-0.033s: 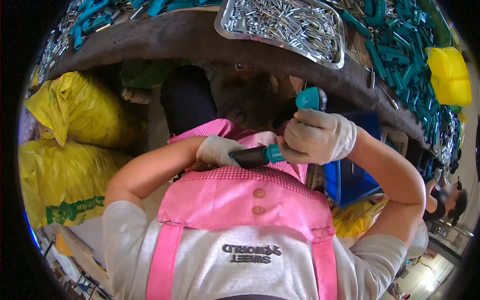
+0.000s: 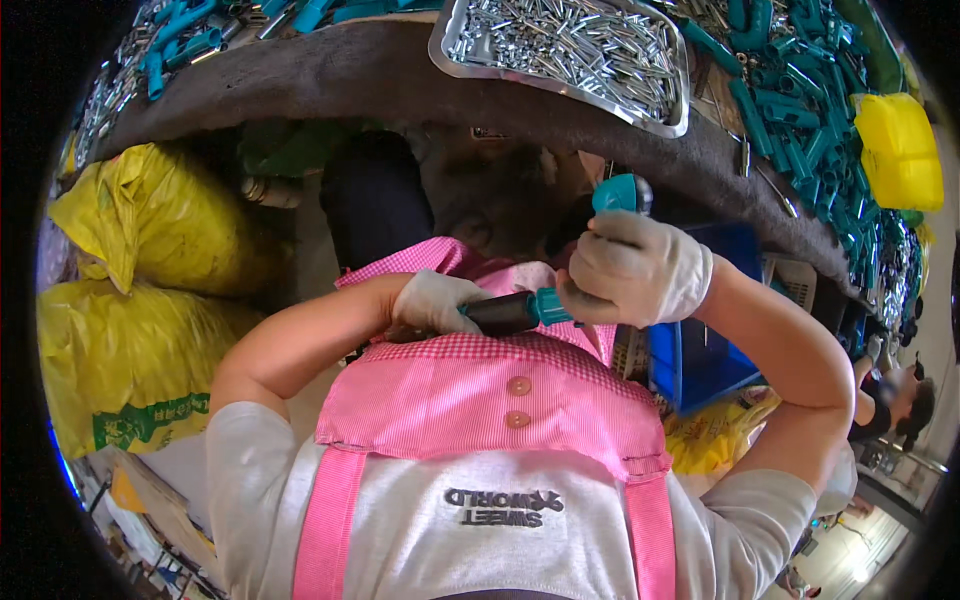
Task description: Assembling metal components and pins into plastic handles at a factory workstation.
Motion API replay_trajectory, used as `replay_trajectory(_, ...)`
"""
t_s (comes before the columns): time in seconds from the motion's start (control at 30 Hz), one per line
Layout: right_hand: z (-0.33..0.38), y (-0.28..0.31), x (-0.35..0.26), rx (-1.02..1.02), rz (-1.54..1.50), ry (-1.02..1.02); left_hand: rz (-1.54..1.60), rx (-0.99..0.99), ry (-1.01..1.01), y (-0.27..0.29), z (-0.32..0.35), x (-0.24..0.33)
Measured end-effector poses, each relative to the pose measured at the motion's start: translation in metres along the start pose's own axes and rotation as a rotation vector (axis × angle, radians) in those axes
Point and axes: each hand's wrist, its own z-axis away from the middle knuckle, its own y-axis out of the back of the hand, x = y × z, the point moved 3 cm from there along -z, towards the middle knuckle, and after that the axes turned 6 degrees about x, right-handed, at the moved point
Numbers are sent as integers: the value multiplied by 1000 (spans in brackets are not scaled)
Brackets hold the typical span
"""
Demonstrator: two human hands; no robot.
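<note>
Here, in the head view, your left hand (image 2: 432, 300), in a pale knit glove, has its fingers curled shut around the dark end of a black-and-teal tool handle (image 2: 512, 312) that lies level across your chest, just above the pink checked apron bib (image 2: 490, 400). Your right hand (image 2: 635, 270), gloved the same way, is clenched over the teal end of that handle, and a second teal plastic piece (image 2: 620, 192) sticks up out of the top of its fist; I cannot tell whether the two teal parts are joined inside the grip. Both hands sit close together below the edge of the grey curved workbench (image 2: 330, 75).

On the bench stand a shiny metal tray of silver metal pins (image 2: 570, 50), heaps of teal plastic handles (image 2: 800, 110) and a yellow plastic container (image 2: 898, 150). Two bulging yellow sacks (image 2: 130, 300) rest at your left, a blue plastic bin (image 2: 700, 350) at your right.

Compared with the earlier frame, nothing has shifted: the same grips, the same tool position, the same clutter.
</note>
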Motion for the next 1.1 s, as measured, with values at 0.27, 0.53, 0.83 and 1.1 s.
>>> replay_trajectory(0.27, 55, -54, -50, -100, -2091, -1927, -1283, 883, -133, 1, 39, 71)
replay_trajectory(0.53, -7, 39, 40, 520, -447, -857, -1021, 847, -259, 16, 46, 93)
replay_trajectory(0.83, -19, 64, 42, 447, -468, -1017, -902, 869, -370, 6, 51, 106)
replay_trajectory(1.1, -29, 67, 39, 517, -585, -1022, -765, 1004, -376, 9, 51, 104)
